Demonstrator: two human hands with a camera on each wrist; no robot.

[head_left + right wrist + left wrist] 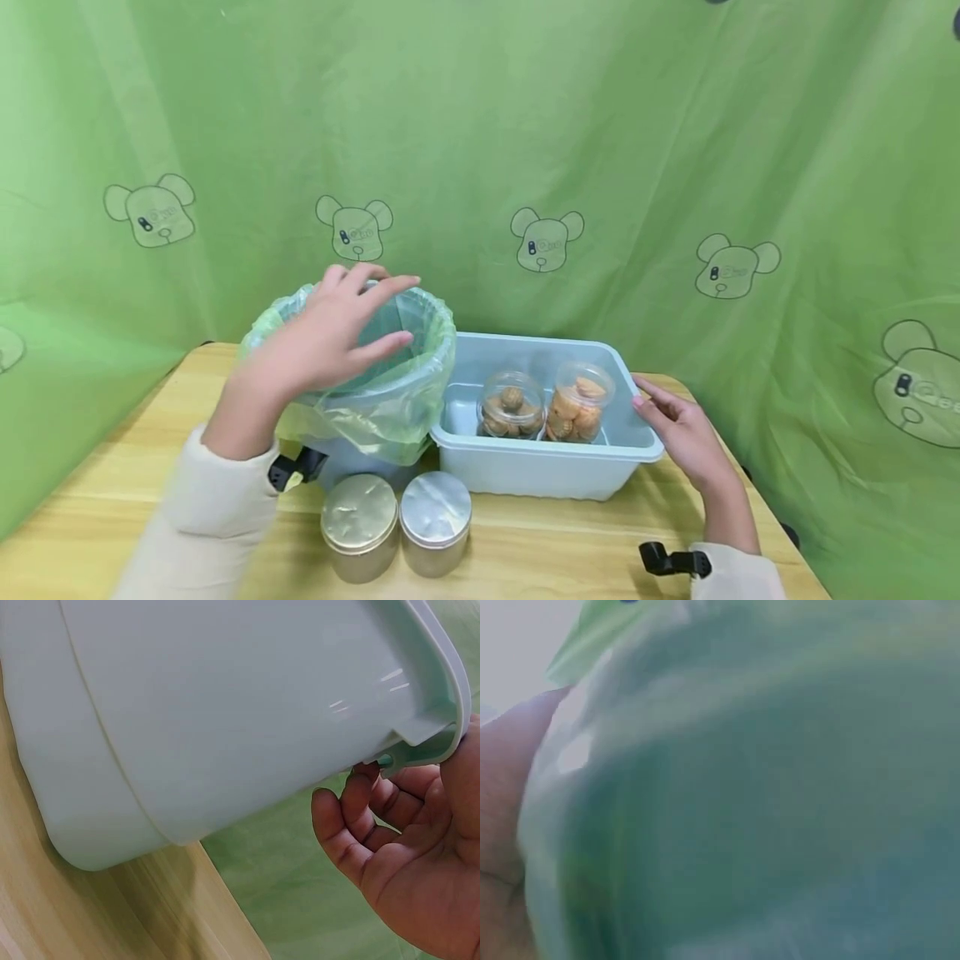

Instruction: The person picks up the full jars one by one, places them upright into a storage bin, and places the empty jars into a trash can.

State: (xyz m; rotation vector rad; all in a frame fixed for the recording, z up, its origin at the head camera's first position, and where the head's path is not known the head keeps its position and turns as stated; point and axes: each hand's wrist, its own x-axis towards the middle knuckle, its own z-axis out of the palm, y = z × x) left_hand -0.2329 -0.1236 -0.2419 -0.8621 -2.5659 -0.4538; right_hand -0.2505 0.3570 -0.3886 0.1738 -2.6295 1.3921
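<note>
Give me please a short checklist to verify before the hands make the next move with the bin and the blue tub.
1. Left hand over the bag-lined bin, fingers spread: ok.
2. Left hand gripping the bin's rim: cannot tell, wrist view blurred.
3. Right hand at the tub's right rim, fingers curled under the lip: ok.
4. Two snack jars upright in the tub: ok.
5. Two foil-topped jars standing in front, apart from both hands: ok.

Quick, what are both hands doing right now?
Left hand: open, fingers spread over the lined bin.
Right hand: fingers curled under the blue tub's rim, holding it.
</note>
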